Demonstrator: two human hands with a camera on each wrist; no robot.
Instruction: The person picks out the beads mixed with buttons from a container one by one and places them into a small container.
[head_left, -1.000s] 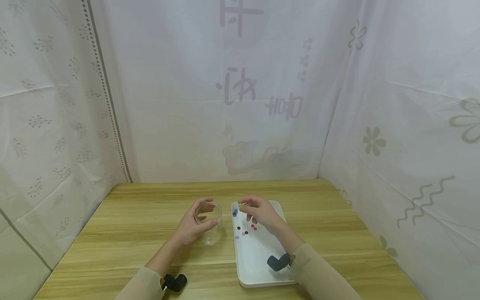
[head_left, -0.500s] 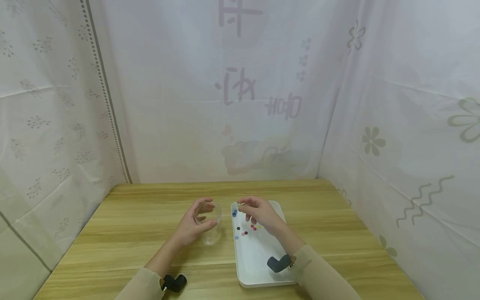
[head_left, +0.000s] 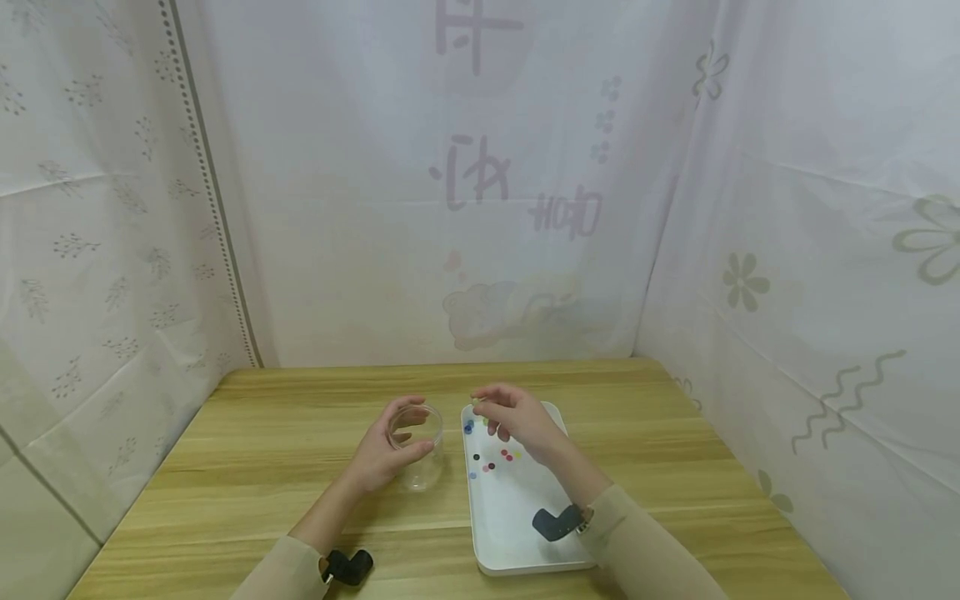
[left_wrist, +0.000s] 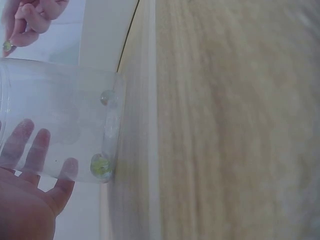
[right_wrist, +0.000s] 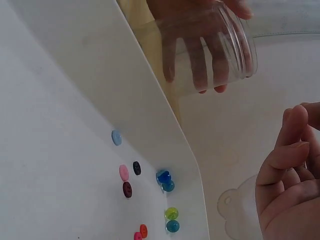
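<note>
My left hand (head_left: pixel 378 458) grips a clear plastic jar (head_left: pixel 420 473) from its left side, fingers behind it and thumb in front. The jar stands upright on the table. In the left wrist view, a marble with a yellow-green swirl (left_wrist: pixel 101 165) and a paler marble (left_wrist: pixel 106 97) lie at its bottom. Above the far left end of the white tray (head_left: pixel 517 533), my right hand (head_left: pixel 520 423) pinches a small yellow-green marble (left_wrist: pixel 7 45) between thumb and fingertips. Blue marbles (right_wrist: pixel 163 176) and a green marble (right_wrist: pixel 171 213) lie in the tray.
Several buttons lie scattered in the tray, among them a pink button (right_wrist: pixel 124 173), a black button (right_wrist: pixel 137 168) and a light blue button (right_wrist: pixel 116 137). The raised tray rim (right_wrist: pixel 172 117) runs between tray and jar. Pale patterned curtains (head_left: pixel 360 250) enclose the wooden table (head_left: pixel 300 400).
My right hand has risen slightly and shifted a little left with the marble between its fingertips. My left hand and the jar have stayed in place.
</note>
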